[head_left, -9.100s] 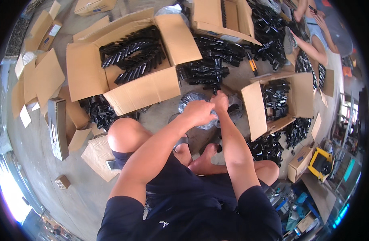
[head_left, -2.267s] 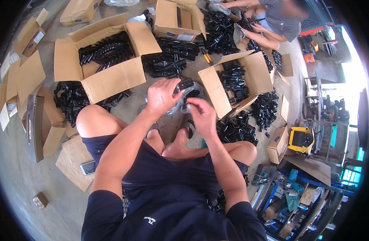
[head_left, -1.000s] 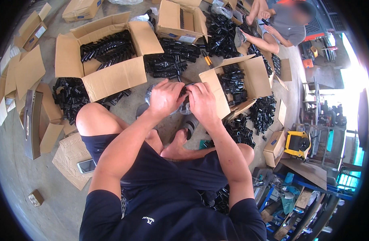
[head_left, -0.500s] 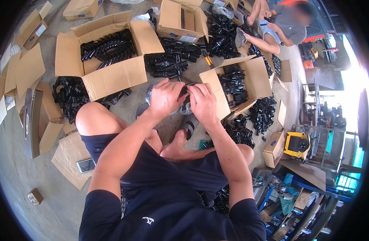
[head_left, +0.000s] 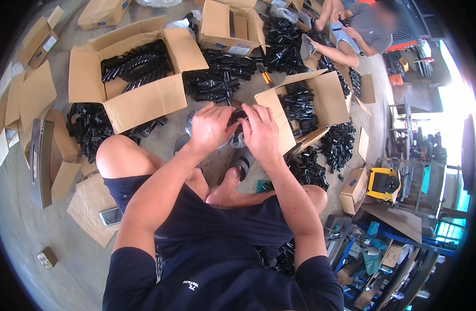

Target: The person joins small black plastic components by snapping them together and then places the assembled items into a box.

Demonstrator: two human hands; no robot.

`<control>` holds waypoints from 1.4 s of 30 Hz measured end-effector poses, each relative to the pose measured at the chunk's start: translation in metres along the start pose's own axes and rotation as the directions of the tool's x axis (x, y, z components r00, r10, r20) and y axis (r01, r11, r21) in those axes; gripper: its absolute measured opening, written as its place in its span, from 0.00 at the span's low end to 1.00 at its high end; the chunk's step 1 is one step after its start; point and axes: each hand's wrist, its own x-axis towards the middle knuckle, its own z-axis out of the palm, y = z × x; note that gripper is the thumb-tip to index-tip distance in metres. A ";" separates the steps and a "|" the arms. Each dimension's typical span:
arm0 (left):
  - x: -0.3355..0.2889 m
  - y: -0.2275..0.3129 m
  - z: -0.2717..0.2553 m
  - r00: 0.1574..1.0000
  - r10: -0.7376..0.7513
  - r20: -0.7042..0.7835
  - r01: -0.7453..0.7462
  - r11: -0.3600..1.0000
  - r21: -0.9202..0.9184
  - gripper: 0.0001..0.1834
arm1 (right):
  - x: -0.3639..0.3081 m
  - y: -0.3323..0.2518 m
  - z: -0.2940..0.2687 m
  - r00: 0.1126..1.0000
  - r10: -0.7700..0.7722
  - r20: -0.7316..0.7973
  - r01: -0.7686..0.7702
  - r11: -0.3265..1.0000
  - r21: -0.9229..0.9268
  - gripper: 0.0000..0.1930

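Both my hands meet above my crossed legs, closed around one small black part (head_left: pixel 237 115) whose exact kind I cannot make out. My left hand (head_left: pixel 209 127) grips it from the left, thumb and fingers bent. From the other side my right hand (head_left: pixel 261 129) pinches it, fingertips at its upper end. Below and beside the hands shows clear plastic wrap (head_left: pixel 237 139), partly hidden by them. Just right of my right hand stands an open cardboard box (head_left: pixel 277 116) holding black parts (head_left: pixel 298 106).
A larger open carton (head_left: pixel 145 101) with rows of black parts stands at the left. Heaps of black parts (head_left: pixel 217 78) lie among the boxes. An orange-handled tool (head_left: pixel 265 76) lies ahead. A phone (head_left: pixel 110 216) rests on cardboard at my left. Another person (head_left: pixel 370 28) sits at the far right.
Both hands keep hold of the black part, with the fingers shifting slightly. The whole view has moved a little. The other person's hands have moved slightly.
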 end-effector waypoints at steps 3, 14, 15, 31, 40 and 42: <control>0.004 0.012 -0.001 0.974 -0.199 0.106 0.205 0.977 -0.053 0.18 | -0.009 0.016 -0.008 0.973 0.230 0.003 -0.224 0.947 0.231 0.27; 0.012 0.022 -0.009 0.783 -0.312 0.538 0.598 0.616 -0.513 0.17 | -0.052 0.036 0.021 0.742 0.487 0.461 -0.467 -0.118 0.877 0.19; 0.007 0.019 -0.003 0.778 -0.306 0.548 0.609 0.579 -0.542 0.17 | -0.054 0.035 0.022 0.739 0.499 0.452 -0.450 -0.134 0.883 0.19; -0.004 0.019 0.006 0.764 -0.374 0.527 0.644 0.497 -0.581 0.14 | -0.054 0.022 0.017 0.669 0.599 0.439 -0.604 0.095 0.791 0.16; -0.001 -0.003 0.014 0.653 -0.565 0.504 0.640 0.056 -0.766 0.10 | -0.022 0.092 0.029 0.622 0.664 0.415 -0.727 0.292 0.621 0.14; 0.000 -0.010 0.015 0.626 -0.606 0.491 0.605 -0.019 -0.796 0.10 | -0.043 0.116 0.062 0.629 0.679 0.379 -0.774 0.500 0.389 0.13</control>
